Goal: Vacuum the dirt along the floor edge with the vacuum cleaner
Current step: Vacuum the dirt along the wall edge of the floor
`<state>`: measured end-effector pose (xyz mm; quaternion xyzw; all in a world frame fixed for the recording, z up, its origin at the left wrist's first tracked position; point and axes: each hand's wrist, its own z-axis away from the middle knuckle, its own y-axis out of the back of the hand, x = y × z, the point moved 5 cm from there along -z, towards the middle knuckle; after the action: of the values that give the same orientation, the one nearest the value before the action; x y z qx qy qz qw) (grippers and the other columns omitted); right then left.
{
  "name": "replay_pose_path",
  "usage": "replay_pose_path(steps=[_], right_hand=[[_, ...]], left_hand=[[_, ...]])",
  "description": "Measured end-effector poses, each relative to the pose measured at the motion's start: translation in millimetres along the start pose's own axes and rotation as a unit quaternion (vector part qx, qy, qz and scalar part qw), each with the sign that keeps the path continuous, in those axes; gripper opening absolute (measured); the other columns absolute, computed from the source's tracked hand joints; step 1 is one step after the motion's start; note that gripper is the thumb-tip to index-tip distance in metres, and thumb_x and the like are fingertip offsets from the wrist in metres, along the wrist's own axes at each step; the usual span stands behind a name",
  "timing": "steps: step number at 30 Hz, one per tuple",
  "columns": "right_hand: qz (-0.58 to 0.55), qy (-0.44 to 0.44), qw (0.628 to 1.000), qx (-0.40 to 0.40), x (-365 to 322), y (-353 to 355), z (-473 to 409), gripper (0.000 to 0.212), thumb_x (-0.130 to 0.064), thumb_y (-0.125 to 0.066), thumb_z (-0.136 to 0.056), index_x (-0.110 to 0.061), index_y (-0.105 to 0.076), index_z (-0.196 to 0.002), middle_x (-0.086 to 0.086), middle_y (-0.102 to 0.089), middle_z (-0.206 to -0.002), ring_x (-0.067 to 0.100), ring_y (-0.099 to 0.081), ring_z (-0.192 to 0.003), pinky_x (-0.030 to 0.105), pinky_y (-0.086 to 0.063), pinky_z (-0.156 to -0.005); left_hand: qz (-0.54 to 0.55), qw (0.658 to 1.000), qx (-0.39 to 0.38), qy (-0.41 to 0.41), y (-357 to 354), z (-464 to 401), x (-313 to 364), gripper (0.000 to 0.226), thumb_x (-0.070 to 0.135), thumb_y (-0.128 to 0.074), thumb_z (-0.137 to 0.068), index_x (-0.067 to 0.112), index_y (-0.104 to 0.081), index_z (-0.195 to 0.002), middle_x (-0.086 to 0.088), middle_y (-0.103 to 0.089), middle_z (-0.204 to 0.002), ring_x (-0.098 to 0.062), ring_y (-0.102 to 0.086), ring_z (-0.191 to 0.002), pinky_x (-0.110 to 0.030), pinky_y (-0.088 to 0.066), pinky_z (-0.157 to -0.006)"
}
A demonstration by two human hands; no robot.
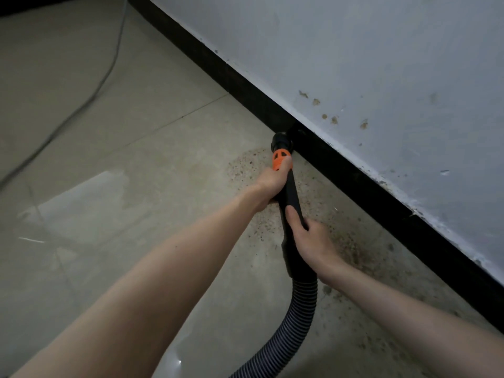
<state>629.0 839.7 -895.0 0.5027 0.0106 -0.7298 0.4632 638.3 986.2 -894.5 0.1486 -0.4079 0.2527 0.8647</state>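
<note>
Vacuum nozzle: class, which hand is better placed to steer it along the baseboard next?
Left hand: it grips the tube beside the nozzle at the baseboard. The right hand holds farther back.

Glossy beige tiled floor, brown speckled dirt scattered along the black skirting, grey cable trailing across the tiles at left

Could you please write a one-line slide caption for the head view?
Both hands, left hand and right hand, grip the vacuum wand, nozzle at the baseboard.
</note>
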Motion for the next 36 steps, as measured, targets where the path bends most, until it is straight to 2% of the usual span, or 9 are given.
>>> replay_pose_path(steps=[3, 6, 12, 15, 17, 22, 28, 32, 36], right_hand=[[-0.128, -0.034, 0.991, -0.036, -0.5, -1.1, 1.0, 0.065, -0.066, -0.046, -0.089, -0.006, -0.067, -0.079, 0.016, -0.071, -0.072, 0.032, -0.07, -0.067, 0.046, -0.06, -0.069], [-0.207, -0.048, 0.975, -0.065, -9.7, -1.3, -1.4, 0.071, -0.064, -0.044, -0.092, 0.003, -0.067, -0.086, 0.018, -0.069, -0.066, 0.03, -0.067, -0.057, 0.038, -0.058, -0.056], [-0.297, -0.091, 0.94, -0.139, -14.1, -1.8, 5.9, 0.069, -0.067, -0.044, -0.09, 0.0, -0.062, -0.09, 0.017, -0.063, -0.071, 0.029, -0.062, -0.058, 0.036, -0.052, -0.058], [-0.297, -0.094, 0.937, -0.156, -13.9, -1.1, 9.4, 0.07, -0.067, -0.043, -0.09, 0.001, -0.062, -0.092, 0.016, -0.062, -0.071, 0.029, -0.062, -0.059, 0.036, -0.053, -0.058], [-0.286, -0.091, 0.94, -0.161, -15.3, -2.0, 11.5, 0.071, -0.067, -0.042, -0.09, 0.001, -0.062, -0.092, 0.017, -0.063, -0.071, 0.029, -0.062, -0.059, 0.036, -0.054, -0.058], [-0.245, -0.082, 0.948, -0.186, -17.8, -7.1, 18.2, 0.073, -0.068, -0.039, -0.091, -0.001, -0.065, -0.077, 0.017, -0.064, -0.071, 0.029, -0.063, -0.059, 0.034, -0.053, -0.055], [-0.255, -0.094, 0.937, -0.222, -20.4, -18.6, 31.2, 0.069, -0.068, -0.042, -0.09, -0.008, -0.066, -0.067, 0.015, -0.063, -0.068, 0.028, -0.063, -0.057, 0.034, -0.053, -0.054], [-0.237, -0.088, 0.936, -0.244, -23.9, -22.8, 39.4, 0.07, -0.068, -0.042, -0.089, -0.008, -0.068, -0.065, 0.016, -0.062, -0.067, 0.028, -0.062, -0.055, 0.032, -0.053, -0.051], [-0.176, -0.065, 0.952, -0.242, -23.0, -23.1, 46.0, 0.071, -0.068, -0.044, -0.088, 0.0, -0.063, -0.085, 0.018, -0.065, -0.069, 0.03, -0.065, -0.058, 0.032, -0.052, -0.052]], left_hand=[[-0.004, 1.0, 0.005, -0.015, -6.2, 2.3, 8.4, 0.051, 0.054, -0.046, -0.093, 0.005, -0.056, -0.105, -0.005, -0.057, -0.086, -0.023, -0.059, -0.085, -0.035, -0.051, -0.081], [0.01, 0.999, 0.015, -0.026, -9.8, 2.0, 18.6, 0.038, 0.048, -0.052, -0.092, 0.012, -0.053, -0.081, -0.005, -0.058, -0.081, -0.022, -0.059, -0.079, -0.034, -0.052, -0.078], [0.037, 0.999, 0.024, -0.026, -12.3, 2.6, 18.2, 0.031, 0.043, -0.057, -0.09, 0.012, -0.056, -0.086, -0.008, -0.061, -0.089, -0.026, -0.062, -0.089, -0.04, -0.053, -0.09], [0.043, 0.998, 0.035, -0.038, -10.1, 6.6, 16.4, 0.03, 0.04, -0.056, -0.091, 0.01, -0.057, -0.093, -0.007, -0.061, -0.089, -0.023, -0.061, -0.084, -0.036, -0.054, -0.086], [0.04, 0.997, 0.042, -0.043, -7.1, 9.8, 15.6, 0.028, 0.04, -0.053, -0.093, 0.012, -0.056, -0.087, -0.006, -0.06, -0.085, -0.021, -0.06, -0.079, -0.036, -0.052, -0.082], [0.023, 0.996, 0.068, -0.053, 6.7, 19.5, 10.1, 0.029, 0.039, -0.049, -0.095, 0.016, -0.052, -0.076, -0.003, -0.058, -0.078, -0.017, -0.057, -0.071, -0.032, -0.05, -0.074], [0.044, 0.994, 0.088, -0.044, 21.5, 35.0, -0.9, 0.027, 0.039, -0.049, -0.094, 0.014, -0.053, -0.082, -0.003, -0.058, -0.077, -0.017, -0.057, -0.069, -0.027, -0.048, -0.061], [0.074, 0.992, 0.096, -0.044, 29.4, 46.2, -8.1, 0.028, 0.037, -0.05, -0.094, 0.015, -0.052, -0.077, -0.003, -0.056, -0.074, -0.018, -0.056, -0.069, -0.032, -0.048, -0.071], [0.107, 0.988, 0.106, -0.038, 36.2, 58.4, -21.5, 0.029, 0.039, -0.05, -0.094, 0.015, -0.053, -0.078, -0.003, -0.057, -0.074, -0.018, -0.058, -0.07, -0.034, -0.05, -0.077]])
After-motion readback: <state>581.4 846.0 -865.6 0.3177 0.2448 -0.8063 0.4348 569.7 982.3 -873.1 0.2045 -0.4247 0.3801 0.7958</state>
